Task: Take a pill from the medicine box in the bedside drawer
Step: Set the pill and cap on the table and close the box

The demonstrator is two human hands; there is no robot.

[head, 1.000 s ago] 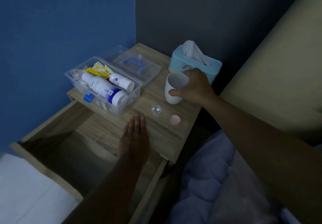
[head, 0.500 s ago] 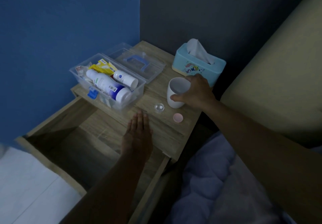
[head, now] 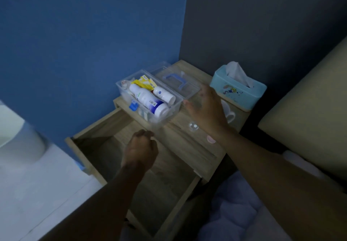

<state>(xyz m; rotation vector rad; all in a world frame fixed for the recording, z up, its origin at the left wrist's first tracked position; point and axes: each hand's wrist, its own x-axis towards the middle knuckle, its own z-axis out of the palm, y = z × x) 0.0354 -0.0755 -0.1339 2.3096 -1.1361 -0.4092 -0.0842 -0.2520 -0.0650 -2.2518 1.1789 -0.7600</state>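
The clear medicine box stands open on the bedside table, holding white bottles and a yellow packet. Its clear lid with a blue handle lies just behind it. My left hand hovers over the open drawer with its fingers curled, knuckles close to the box's front corner; whether they touch is unclear. My right hand is spread open above the tabletop, between the box and the white cup. A small pink round thing and a clear cap lie on the table by my right wrist.
A light blue tissue box stands at the back right of the table. The drawer interior looks dark and bare. A blue wall is close on the left, the bed and its beige headboard on the right. The room is dim.
My right hand has let go of the white cup and moved left toward the medicine box. My left hand has lifted off the tabletop and curled its fingers near the box's corner.
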